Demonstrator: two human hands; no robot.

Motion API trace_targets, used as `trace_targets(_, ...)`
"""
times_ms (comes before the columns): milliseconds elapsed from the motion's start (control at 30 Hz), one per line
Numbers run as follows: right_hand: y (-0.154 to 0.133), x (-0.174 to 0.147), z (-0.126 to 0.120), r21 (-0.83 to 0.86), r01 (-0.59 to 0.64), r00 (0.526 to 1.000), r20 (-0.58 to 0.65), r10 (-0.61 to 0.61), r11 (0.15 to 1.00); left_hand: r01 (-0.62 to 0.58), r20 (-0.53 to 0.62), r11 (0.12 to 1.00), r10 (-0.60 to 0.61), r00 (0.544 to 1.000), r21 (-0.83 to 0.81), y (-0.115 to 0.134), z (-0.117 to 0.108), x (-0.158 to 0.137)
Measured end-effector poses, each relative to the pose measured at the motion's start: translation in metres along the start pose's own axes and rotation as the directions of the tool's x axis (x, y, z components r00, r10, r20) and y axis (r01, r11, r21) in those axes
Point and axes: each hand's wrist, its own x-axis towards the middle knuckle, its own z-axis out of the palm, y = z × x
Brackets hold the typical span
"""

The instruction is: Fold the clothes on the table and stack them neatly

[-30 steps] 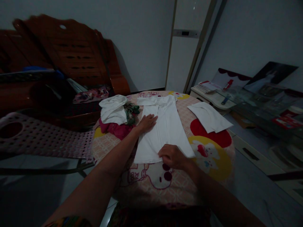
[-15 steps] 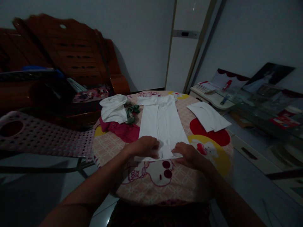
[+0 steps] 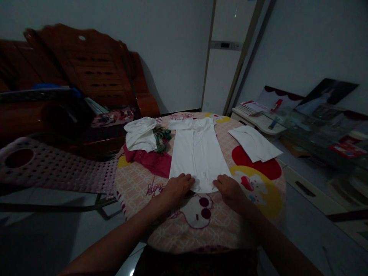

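A white shirt, its sides turned in to make a long panel, lies across the middle of the round table. My left hand is closed on its near left corner, fingers curled over the fabric. At the near right corner my right hand pinches the same hem with bent fingers. Between the hands the near edge bows in a shallow curve. To the left sits a crumpled white cloth on top of a magenta garment, with a green patterned cloth beside it. A flat folded white garment rests at the right.
The table wears a patterned cloth with cartoon figures. A woven lounge chair stands close on the left, and a carved wooden sofa behind it. On the right is a glass-topped cabinet holding papers and a framed picture.
Both hands have shifted from lying over the near end of the white shirt to gripping its corners. The near edge, straight before, is now curved. The view has tilted up slightly.
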Motion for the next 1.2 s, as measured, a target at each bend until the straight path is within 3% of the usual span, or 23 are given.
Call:
trace_targets(167, 0.026, 0.007, -0.008, 0.078, -0.039, 0.999, 0.006, 0.038, 0.996, -0.049, 0.017, 0.992, 0.052, 0.999, -0.117, -0.027, -0.019, -0.001)
trace_targets(300, 0.048, 0.057, -0.034, -0.003, -0.085, 0.996, -0.025, 0.085, 0.996, -0.101, -0.031, 0.991, 0.099, 0.995, -0.087, -0.061, -0.059, 0.033)
trace_targets(400, 0.066, 0.112, -0.061, -0.113, -0.183, 0.979, -0.114, 0.170, 0.977, 0.024, -0.133, 1.000, -0.022, 0.991, 0.011, -0.088, -0.092, 0.073)
trace_targets(467, 0.075, 0.139, -0.072, -0.128, -0.249, 0.944, -0.256, 0.210, 0.960, 0.211, -0.299, 0.976, -0.186, 0.936, 0.056, -0.099, -0.105, 0.092)
trace_targets(533, 0.080, 0.150, -0.073, -0.093, -0.298, 0.907, -0.338, 0.251, 0.950, 0.282, -0.394, 0.958, -0.239, 0.888, 0.054, -0.103, -0.104, 0.100)
trace_targets(600, 0.079, 0.144, -0.061, -0.049, -0.286, 0.914, -0.313, 0.258, 0.957, 0.200, -0.356, 0.979, -0.175, 0.918, 0.035, -0.098, -0.090, 0.097)
trace_targets(700, 0.071, 0.120, -0.029, -0.004, -0.174, 0.976, -0.135, 0.172, 0.985, 0.040, -0.171, 0.999, -0.038, 0.984, 0.009, -0.084, -0.056, 0.086)
trace_targets(767, 0.066, 0.107, -0.008, -0.005, -0.107, 0.994, -0.040, 0.106, 0.994, 0.027, -0.098, 0.999, -0.024, 0.995, 0.025, -0.076, -0.034, 0.082)
trace_targets(867, 0.064, 0.103, 0.010, -0.042, -0.104, 0.994, 0.015, 0.105, 0.994, 0.073, -0.114, 0.996, -0.066, 0.991, 0.055, -0.072, -0.016, 0.086)
trace_targets(1033, 0.076, 0.113, -0.005, -0.009, -0.225, 0.974, 0.036, 0.225, 0.974, 0.141, -0.122, 0.988, -0.133, 0.984, 0.060, -0.071, -0.031, 0.095)
trace_targets(1200, 0.092, 0.084, -0.031, 0.166, -0.279, 0.960, 0.090, 0.267, 0.946, -0.025, -0.022, 0.998, 0.024, 0.999, -0.056, -0.056, -0.057, 0.083)
